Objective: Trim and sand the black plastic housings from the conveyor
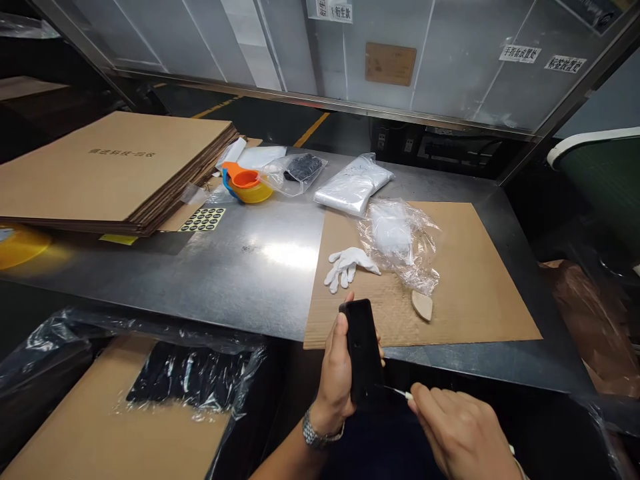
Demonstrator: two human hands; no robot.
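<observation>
Along the near edge of a metal workbench (250,280), at lower centre, the left hand (336,373) clasps a black case (363,347) by its sides, apparently to steady its face for the thin white-handled tool (409,395) pinched by the right hand (457,427) at lower right.

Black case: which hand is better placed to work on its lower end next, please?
Probably the right hand: it holds the thin tool, with the tip close to the lower end of the black case. The left hand is occupied holding the case.
</observation>
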